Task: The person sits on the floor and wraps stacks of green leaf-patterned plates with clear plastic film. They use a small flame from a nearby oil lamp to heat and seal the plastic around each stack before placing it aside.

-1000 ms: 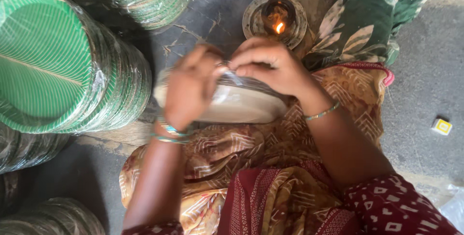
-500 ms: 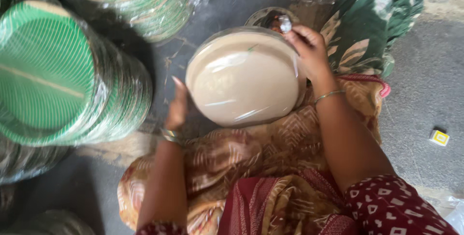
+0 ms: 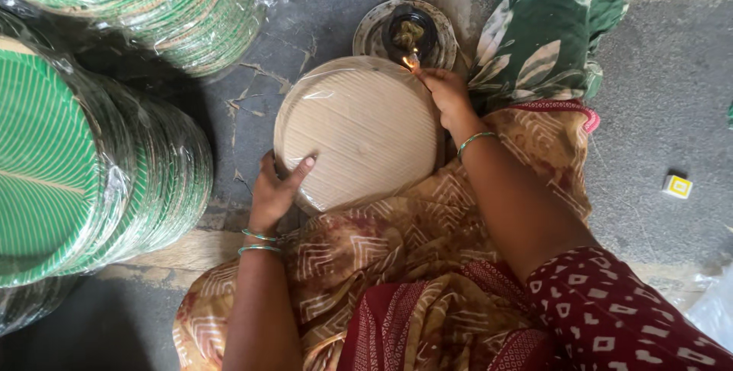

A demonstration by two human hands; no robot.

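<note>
1. My left hand [image 3: 276, 188] rests on the lower left edge of the wrapped stack of paper plates [image 3: 359, 130], thumb stretched over its pale face and fingers curled around the rim, so it grips the stack from the side.
2. My right hand [image 3: 447, 96] is at the upper right rim of the same stack, fingers pinched together on the edge of the clear plastic wrap right beside a small flame [image 3: 408, 60].
3. The stack lies flat, its pale ribbed underside up, partly on my lap and partly over the grey floor [image 3: 664, 96], between my two hands, which are well apart.
4. The flame burns at the near edge of a small oil lamp [image 3: 410, 33], a dark cup that sits in a round metal dish [image 3: 374, 31] on the floor, just beyond the stack and touching it or nearly so.
5. To my left a large wrapped bundle of green plates [image 3: 69, 157] lies on its side; another green bundle [image 3: 175, 4] is above it, near the top edge.
6. A green leaf-print cloth [image 3: 550, 27] lies to the right of the lamp, and a small yellow box [image 3: 676, 186] sits on the floor farther right.
</note>
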